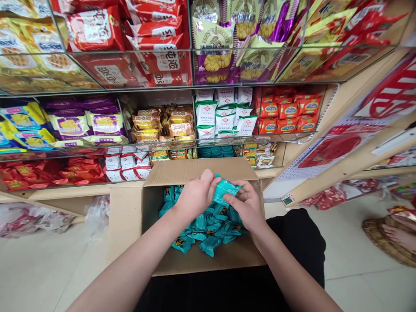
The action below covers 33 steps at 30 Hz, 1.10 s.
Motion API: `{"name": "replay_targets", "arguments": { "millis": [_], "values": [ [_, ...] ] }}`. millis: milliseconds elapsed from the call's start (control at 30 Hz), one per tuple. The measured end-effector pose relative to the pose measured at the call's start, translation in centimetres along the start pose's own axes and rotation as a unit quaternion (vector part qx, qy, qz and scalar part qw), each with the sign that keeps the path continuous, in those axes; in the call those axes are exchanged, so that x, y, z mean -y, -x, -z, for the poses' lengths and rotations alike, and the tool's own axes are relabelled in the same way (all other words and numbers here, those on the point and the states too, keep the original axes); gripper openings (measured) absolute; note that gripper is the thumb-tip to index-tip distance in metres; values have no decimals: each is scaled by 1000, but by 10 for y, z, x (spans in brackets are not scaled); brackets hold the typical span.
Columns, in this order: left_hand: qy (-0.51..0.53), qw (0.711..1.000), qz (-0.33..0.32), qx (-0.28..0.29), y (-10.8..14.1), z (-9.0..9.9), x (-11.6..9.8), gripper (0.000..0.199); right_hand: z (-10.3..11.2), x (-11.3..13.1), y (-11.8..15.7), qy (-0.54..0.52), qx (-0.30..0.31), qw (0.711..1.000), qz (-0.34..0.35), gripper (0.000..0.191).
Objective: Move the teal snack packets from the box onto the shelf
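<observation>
Both of my hands hold one teal packet (pixel 225 190) above an open cardboard box (pixel 201 171). My left hand (pixel 199 193) pinches its left edge, with the fingers curled. On the packet's right side, the thumb and fingers of my right hand (pixel 245 204) are closed on it. Many teal wrapped packets (pixel 209 245), some with dark and yellow marks, lie in the box below my hands. My forearms cover part of the box and its contents.
Glass-fronted shelves with snack packs (pixel 224 117) stand just behind the box. A box flap (pixel 125 221) sticks out left. Plastic bags (pixel 97 216) lie under the shelves. At the far right, a person's hand (pixel 401 236) is near a woven basket (pixel 373 236).
</observation>
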<state>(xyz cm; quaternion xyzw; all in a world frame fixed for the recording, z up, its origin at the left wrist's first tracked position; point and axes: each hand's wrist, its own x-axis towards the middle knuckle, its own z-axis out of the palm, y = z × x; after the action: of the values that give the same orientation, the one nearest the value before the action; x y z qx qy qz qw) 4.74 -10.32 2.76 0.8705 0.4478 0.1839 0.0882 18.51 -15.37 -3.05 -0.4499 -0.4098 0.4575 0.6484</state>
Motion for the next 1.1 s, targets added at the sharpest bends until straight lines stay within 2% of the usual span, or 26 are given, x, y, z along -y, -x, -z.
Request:
{"name": "replay_targets", "arguments": {
  "millis": [100, 167, 200, 267, 333, 433, 467, 533, 600, 633, 733, 767, 833, 867, 933, 1033, 1100],
  "values": [
    [29, 999, -6, -45, -6, 1, 15, 30, 2, 7, -4, 94, -8, 995, 18, 34],
    [11, 997, -39, -68, -14, 0, 31, 29, 5, 7, -9, 138, -30, 990, 21, 33],
    [-8, 996, -60, -59, -20, -1, 40, 34, 7, 6, -11, 145, -42, 988, 19, 33],
    [-52, 996, -75, -1, -30, -6, 57, 59, 11, 2, -17, 132, -54, 990, 5, 32],
    [-79, 991, -54, 95, -40, -12, 71, 74, 16, -2, -23, 107, -45, 993, -14, 34],
    [-66, 969, -17, 239, -49, -19, 81, 73, 26, -3, -36, 101, -30, 994, -23, 44],
    [-59, 962, -8, 266, -50, -20, 82, 72, 30, -1, -41, 117, -30, 993, -15, 47],
    [-57, 960, 4, 274, -50, -22, 82, 73, 39, 6, -54, 177, -30, 984, 17, 47],
    [-59, 965, 0, 256, -49, -23, 82, 73, 47, 15, -71, 274, -17, 959, 72, 40],
    [-59, 968, -6, 246, -48, -23, 82, 72, 50, 19, -81, 332, -2, 937, 105, 35],
    [-57, 972, -12, 228, -46, -24, 82, 71, 56, 24, -112, 477, 84, 854, 190, 25],
    [-56, 973, -9, 224, -46, -24, 83, 70, 56, 23, -122, 502, 120, 832, 202, 26],
    [-52, 974, -4, 219, -46, -25, 83, 69, 55, 15, -140, 512, 177, 818, 197, 32],
    [-49, 975, -2, 215, -45, -25, 83, 67, 53, 10, -147, 501, 194, 824, 182, 33],
    [-44, 977, -1, 207, -45, -26, 83, 65, 48, -2, -158, 449, 215, 859, 123, 31],
    [-42, 980, -6, 197, -43, -26, 83, 64, 38, -17, -167, 291, 234, 927, -30, 26],
    [-37, 981, -11, 192, -43, -26, 83, 63, 33, -22, -168, 182, 229, 950, -111, 23]
  ]
}}
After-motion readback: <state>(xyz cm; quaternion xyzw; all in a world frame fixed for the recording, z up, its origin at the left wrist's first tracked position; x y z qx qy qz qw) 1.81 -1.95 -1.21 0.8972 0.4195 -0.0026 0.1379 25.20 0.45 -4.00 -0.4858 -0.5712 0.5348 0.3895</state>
